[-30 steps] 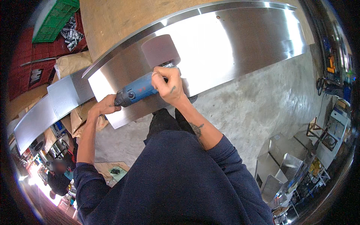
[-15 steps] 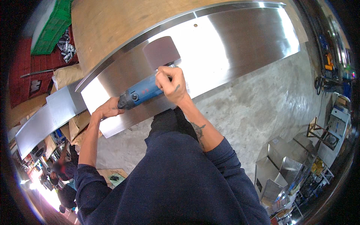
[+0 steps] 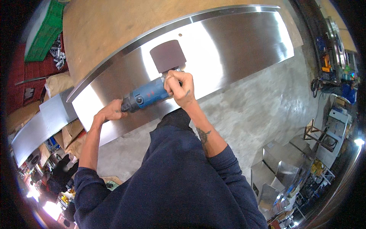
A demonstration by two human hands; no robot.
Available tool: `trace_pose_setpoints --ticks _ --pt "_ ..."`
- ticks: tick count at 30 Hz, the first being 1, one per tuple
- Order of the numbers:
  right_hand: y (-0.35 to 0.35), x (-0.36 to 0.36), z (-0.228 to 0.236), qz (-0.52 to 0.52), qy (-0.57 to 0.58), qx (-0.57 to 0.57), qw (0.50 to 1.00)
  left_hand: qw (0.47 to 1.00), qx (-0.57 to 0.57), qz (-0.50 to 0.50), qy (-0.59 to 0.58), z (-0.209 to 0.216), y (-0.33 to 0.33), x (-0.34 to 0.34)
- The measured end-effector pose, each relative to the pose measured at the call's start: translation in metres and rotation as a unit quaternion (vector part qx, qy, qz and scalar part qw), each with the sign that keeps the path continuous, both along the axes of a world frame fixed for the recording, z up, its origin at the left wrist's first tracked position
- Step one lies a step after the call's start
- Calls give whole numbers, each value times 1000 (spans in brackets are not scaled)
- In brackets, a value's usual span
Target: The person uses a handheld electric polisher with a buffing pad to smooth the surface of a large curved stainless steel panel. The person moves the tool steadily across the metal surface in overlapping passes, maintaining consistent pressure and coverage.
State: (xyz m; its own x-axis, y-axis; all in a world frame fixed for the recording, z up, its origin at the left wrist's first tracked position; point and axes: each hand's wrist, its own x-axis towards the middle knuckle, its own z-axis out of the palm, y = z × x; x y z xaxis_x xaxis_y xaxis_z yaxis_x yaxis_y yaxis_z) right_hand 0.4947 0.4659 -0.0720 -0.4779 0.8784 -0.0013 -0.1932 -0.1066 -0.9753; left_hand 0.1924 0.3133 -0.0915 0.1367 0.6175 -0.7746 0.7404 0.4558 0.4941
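Matte maroon drum (image 3: 167,56) on blue tool (image 3: 150,92) | left hand (image 3: 111,110) grasping rear, right hand (image 3: 181,87) front | glossy metal sheet (image 3: 248,42) | red crate (image 3: 38,69): silvery pieces (image 3: 57,54)

Fisheye view from my head, facing steeply down over my own front.
My dark blue shirt (image 3: 171,183), nearest the lens, fills the lower middle of the frame; my left hand (image 3: 111,110) shows left of centre and my right hand (image 3: 183,87) near the middle, both farther off. The long metal sheet (image 3: 244,45) bows across the upper half, and the corners darken to black.
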Motion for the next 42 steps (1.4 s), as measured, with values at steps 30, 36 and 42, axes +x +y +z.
trace_pose_setpoints --ticks 30,36,42 --pt "107 106 3 50 -20 -8 999 999 -3 33 -10 -16 85 108" --pt "123 125 -1 40 -10 -1 999 999 -17 30 -3 -8 113 131" --pt "143 149 0 56 -19 11 998 1000 -18 22 -9 -11 129 149"
